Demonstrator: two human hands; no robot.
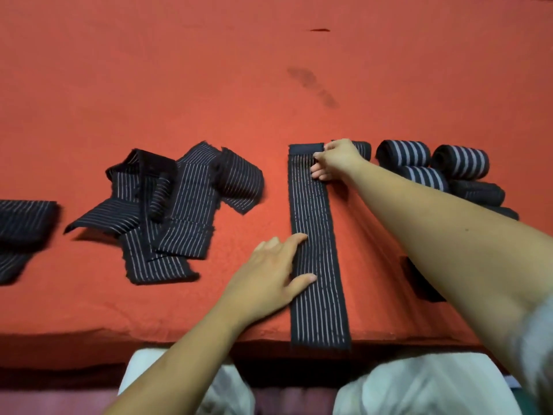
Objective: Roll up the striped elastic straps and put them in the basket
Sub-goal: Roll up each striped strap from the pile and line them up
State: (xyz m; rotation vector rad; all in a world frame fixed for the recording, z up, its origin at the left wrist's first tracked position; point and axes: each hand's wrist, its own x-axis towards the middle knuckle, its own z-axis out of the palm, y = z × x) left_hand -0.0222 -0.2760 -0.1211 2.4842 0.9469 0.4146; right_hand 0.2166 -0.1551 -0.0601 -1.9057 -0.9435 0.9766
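A black elastic strap with thin white stripes lies flat and straight on the red cloth, running from the near edge away from me. My right hand pinches its far right edge just below the plain black end patch. My left hand rests on the strap's left edge with straight fingers, about halfway along. Several rolled straps are stacked at the right behind my right forearm. No basket is in view.
A loose tangle of unrolled striped straps lies left of centre on the red cloth. Another folded strap sits at the far left edge. A dark strap end shows under my right forearm. My lap is below the table edge.
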